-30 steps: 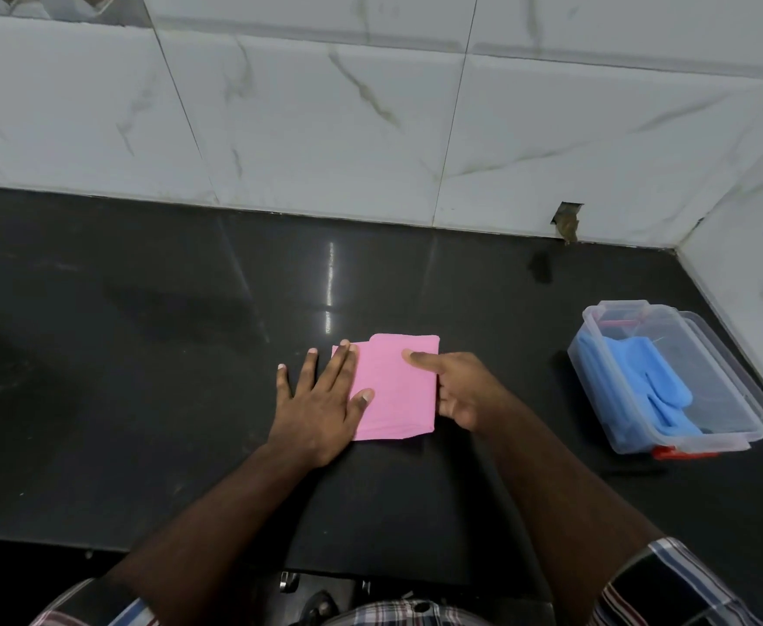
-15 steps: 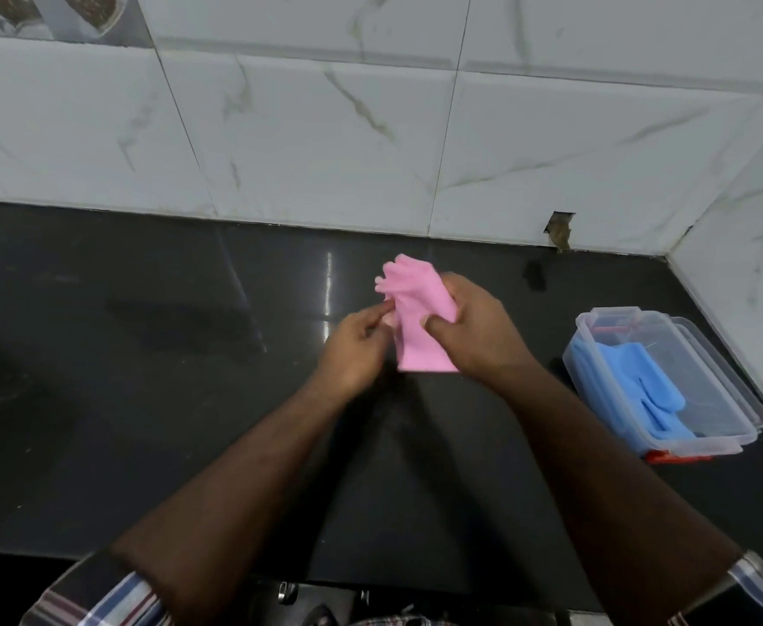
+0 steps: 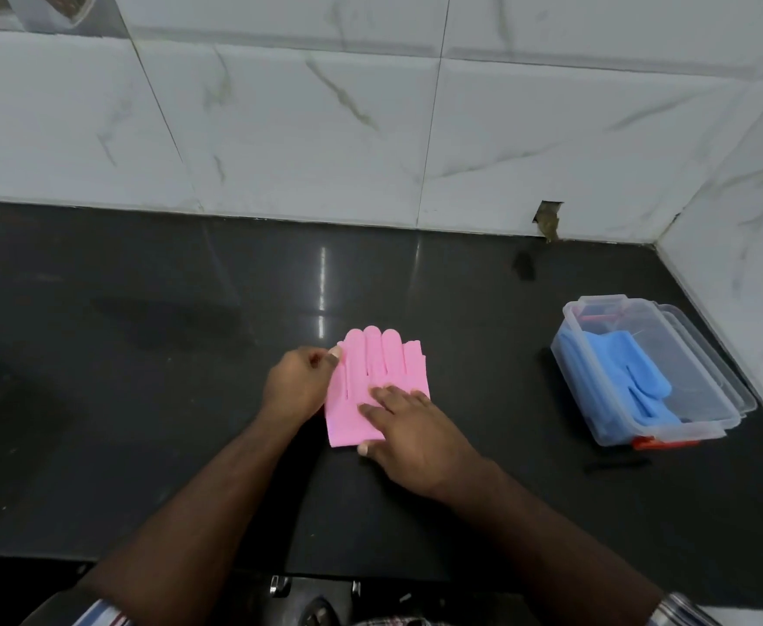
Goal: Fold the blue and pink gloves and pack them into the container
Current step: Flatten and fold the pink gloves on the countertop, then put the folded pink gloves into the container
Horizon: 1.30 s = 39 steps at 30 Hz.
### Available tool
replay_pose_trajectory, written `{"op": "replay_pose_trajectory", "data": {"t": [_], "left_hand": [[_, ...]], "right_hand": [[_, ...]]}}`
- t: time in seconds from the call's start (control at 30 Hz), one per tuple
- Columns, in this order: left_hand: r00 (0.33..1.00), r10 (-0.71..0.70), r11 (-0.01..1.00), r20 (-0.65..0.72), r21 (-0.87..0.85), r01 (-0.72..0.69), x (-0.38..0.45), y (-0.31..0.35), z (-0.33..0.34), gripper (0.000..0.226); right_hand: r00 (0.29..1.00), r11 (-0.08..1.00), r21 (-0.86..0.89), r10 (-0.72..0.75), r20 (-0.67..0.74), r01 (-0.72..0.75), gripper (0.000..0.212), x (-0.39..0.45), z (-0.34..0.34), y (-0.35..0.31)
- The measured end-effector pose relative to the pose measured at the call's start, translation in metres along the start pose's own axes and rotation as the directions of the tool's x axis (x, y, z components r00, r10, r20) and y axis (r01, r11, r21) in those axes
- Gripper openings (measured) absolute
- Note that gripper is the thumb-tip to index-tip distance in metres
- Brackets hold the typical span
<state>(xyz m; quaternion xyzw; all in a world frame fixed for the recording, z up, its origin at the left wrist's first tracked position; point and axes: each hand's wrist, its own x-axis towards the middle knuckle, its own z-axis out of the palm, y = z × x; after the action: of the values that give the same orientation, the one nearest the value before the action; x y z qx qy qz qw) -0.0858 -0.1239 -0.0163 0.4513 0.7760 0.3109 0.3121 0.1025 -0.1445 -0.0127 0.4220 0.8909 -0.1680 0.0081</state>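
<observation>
Your pink glove (image 3: 377,390) lies flat on the black counter (image 3: 144,399), near the middle, finger tips pointing toward the tiled wall (image 3: 370,128). Four finger shapes show side by side at the far end, with slits between them, and the near end is a plain straight-edged flap under your palm. It looks smooth and matte, a bright bubblegum pink, doubled over on itself.

Your left hand (image 3: 296,386) is curled at the glove's left edge, thumb and forefinger pinching that edge close to the outermost finger. Your right hand (image 3: 416,433) rests on the near half, fingers straight and laid flat, pressing the glove to the counter, with the thumb at the lower edge.

Off to your right, well apart from the glove, stands the clear plastic container (image 3: 705,399) near the corner of the wall. The blue gloves (image 3: 628,377) already lie inside it, along its left side. A red clip (image 3: 642,442) shows at its near end, and the lid (image 3: 732,377) seems to sit under or beside it on the right.

Half a second ago you had the glove lifted off the counter, bunched between both hands; now it is back down and spread flat. A second ago it sat as a tidy rectangle under your hands, with no fingers showing; now the fingers are on top. The container and blue gloves have not moved.
</observation>
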Motion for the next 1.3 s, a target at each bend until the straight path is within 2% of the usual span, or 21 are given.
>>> {"op": "replay_pose_trajectory", "data": {"t": [0.07, 0.17, 0.27, 0.33, 0.47, 0.57, 0.7, 0.77, 0.83, 0.9, 1.03, 1.17, 1.3], "left_hand": [[0.990, 0.120, 0.984, -0.068, 0.143, -0.110, -0.004, -0.005, 0.003, 0.030], [0.943, 0.321, 0.908, -0.082, 0.310, -0.282, -0.020, 0.001, 0.018, 0.048], [0.832, 0.552, 0.778, -0.061, 0.397, -0.487, -0.044, 0.027, 0.042, 0.049], [0.778, 0.628, 0.713, -0.017, 0.415, -0.566, -0.055, 0.049, 0.060, 0.047], [0.767, 0.624, 0.715, 0.148, 0.288, -0.637, -0.065, 0.083, 0.104, 0.055], [0.784, 0.561, 0.793, 0.266, 0.101, -0.601, -0.074, 0.112, 0.135, 0.055], [0.808, 0.471, 0.872, 0.355, -0.048, -0.487, -0.088, 0.147, 0.165, 0.057], [0.806, 0.454, 0.885, 0.380, -0.088, -0.457, -0.094, 0.161, 0.173, 0.055], [0.797, 0.454, 0.886, 0.399, -0.109, -0.451, -0.097, 0.171, 0.179, 0.048], [0.797, 0.446, 0.890, 0.408, -0.112, -0.441, -0.097, 0.176, 0.184, 0.044], [0.827, 0.416, 0.909, 0.378, -0.166, -0.381, -0.091, 0.175, 0.189, 0.061], [0.875, 0.395, 0.914, 0.281, -0.220, -0.342, -0.088, 0.171, 0.172, 0.040], [0.916, 0.332, 0.935, 0.225, -0.205, -0.289, -0.082, 0.153, 0.150, 0.039]], "right_hand": [[0.997, 0.998, 0.060, 0.009, -0.073, -0.005, 0.054, -0.004, -0.002, 0.000], [0.984, 0.994, 0.094, 0.071, -0.162, -0.056, 0.051, -0.010, -0.012, 0.008], [0.963, 0.984, 0.113, 0.159, -0.217, -0.137, 0.051, -0.020, -0.028, 0.026], [0.943, 0.974, 0.089, 0.223, -0.246, -0.207, 0.052, -0.030, -0.040, 0.042], [0.904, 0.937, 0.012, 0.342, -0.257, -0.350, 0.053, -0.054, -0.062, 0.074], [0.868, 0.908, 0.058, 0.415, -0.273, -0.416, 0.054, -0.076, -0.079, 0.101], [0.693, 0.793, 0.157, 0.595, -0.407, -0.588, 0.052, -0.112, -0.107, 0.166], [0.619, 0.708, 0.166, 0.689, -0.376, -0.687, 0.057, -0.126, -0.116, 0.198], [0.586, 0.653, 0.234, 0.753, -0.301, -0.720, 0.060, -0.131, -0.118, 0.215], [0.593, 0.638, 0.301, 0.770, -0.234, -0.709, 0.062, -0.130, -0.116, 0.218], [0.621, 0.665, 0.341, 0.745, -0.244, -0.664, 0.057, -0.125, -0.112, 0.213], [0.681, 0.737, 0.331, 0.673, -0.289, -0.589, 0.057, -0.113, -0.103, 0.197], [0.735, 0.780, 0.315, 0.620, -0.273, -0.541, 0.062, -0.094, -0.091, 0.175]]}}
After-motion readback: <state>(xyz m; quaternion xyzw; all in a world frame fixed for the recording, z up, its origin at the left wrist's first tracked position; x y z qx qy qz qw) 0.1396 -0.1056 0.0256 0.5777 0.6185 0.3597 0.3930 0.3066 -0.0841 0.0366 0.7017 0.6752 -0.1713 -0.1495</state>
